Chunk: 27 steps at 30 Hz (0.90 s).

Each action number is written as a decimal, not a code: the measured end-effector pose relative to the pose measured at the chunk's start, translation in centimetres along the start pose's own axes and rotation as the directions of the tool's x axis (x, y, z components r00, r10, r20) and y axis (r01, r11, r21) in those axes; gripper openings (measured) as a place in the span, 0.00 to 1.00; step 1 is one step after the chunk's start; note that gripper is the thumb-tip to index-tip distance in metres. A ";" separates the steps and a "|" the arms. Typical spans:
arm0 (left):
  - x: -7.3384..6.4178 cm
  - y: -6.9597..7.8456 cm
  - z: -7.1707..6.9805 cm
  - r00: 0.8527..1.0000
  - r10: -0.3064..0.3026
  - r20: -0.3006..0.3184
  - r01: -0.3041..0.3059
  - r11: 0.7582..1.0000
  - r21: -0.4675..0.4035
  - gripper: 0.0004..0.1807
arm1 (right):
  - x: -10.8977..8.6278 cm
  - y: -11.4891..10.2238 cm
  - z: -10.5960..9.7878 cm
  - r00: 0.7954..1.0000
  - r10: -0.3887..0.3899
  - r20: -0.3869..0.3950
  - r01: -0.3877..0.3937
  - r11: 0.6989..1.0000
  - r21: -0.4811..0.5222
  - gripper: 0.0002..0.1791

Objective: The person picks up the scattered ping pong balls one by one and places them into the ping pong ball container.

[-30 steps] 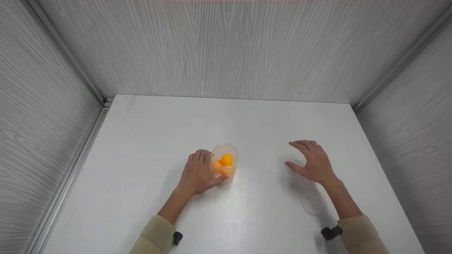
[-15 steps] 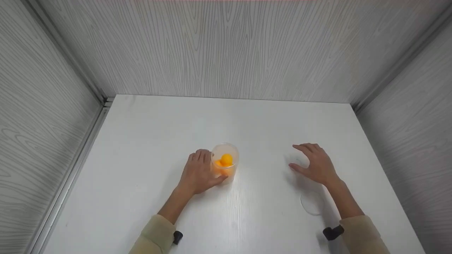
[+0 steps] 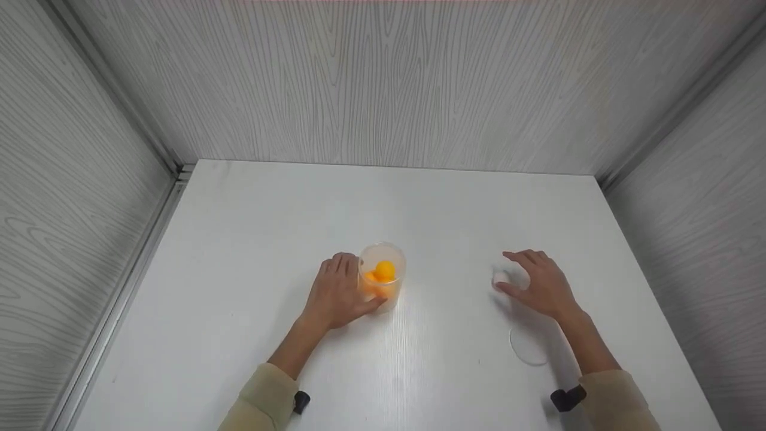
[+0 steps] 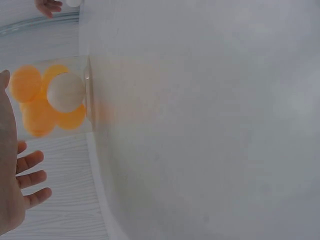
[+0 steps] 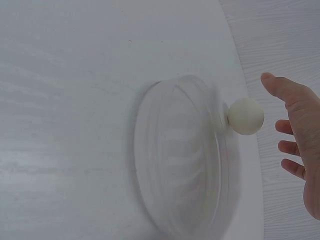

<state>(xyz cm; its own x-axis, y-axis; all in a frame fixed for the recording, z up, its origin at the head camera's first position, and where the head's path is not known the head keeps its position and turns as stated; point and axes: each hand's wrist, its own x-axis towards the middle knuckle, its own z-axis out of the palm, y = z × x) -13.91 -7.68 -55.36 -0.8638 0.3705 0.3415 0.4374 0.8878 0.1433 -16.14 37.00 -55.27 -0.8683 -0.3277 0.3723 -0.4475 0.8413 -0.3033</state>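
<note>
My left hand (image 3: 338, 296) holds the side of a clear plastic cup (image 3: 378, 251), thumb across its front and fingers along its far left. Inside the cup lie several orange balls (image 3: 385, 270) and a white ball (image 4: 66, 92). Over on the right, my right hand (image 3: 538, 287) hovers with fingers spread and thumb apart, nothing gripped. A loose white ball (image 3: 501, 277) is just left of it, near the thumb tip. In the right wrist view this white ball (image 5: 246, 116) shows between the hand and a clear round lid (image 5: 175, 150).
The lid (image 3: 528, 347) lies on the white tabletop (image 3: 269, 221), nearer me than the right hand. Grey wood-grain panels (image 3: 383, 84) enclose the table at the back and both sides. A small black device (image 3: 567, 398) sits at the right cuff.
My right hand has drifted a little to the right and toward me, and the loose white ball now shows beside its thumb. The left hand and the cup have stayed in place.
</note>
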 end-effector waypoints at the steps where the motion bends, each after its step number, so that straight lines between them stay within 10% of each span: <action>1: 0.0 0.0 0.0 1.000 0.001 0.000 -0.001 1.000 0.000 0.43 | -0.1 0.1 0.1 1.000 0.002 0.001 -0.002 1.000 -0.003 0.36; 27: 0.0 0.2 -0.2 0.999 -0.024 0.036 0.024 1.000 -0.013 0.43 | -1.3 0.4 0.8 0.992 0.084 0.091 -0.081 0.996 -0.038 0.29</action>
<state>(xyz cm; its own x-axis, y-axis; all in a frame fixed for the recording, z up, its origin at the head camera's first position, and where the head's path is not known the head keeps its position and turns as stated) -13.84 -7.56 -55.18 -0.8824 0.3590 0.3041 0.4195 0.8929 0.1632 -15.31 37.38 -56.59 -0.9187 -0.2935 0.2642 -0.3673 0.8808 -0.2989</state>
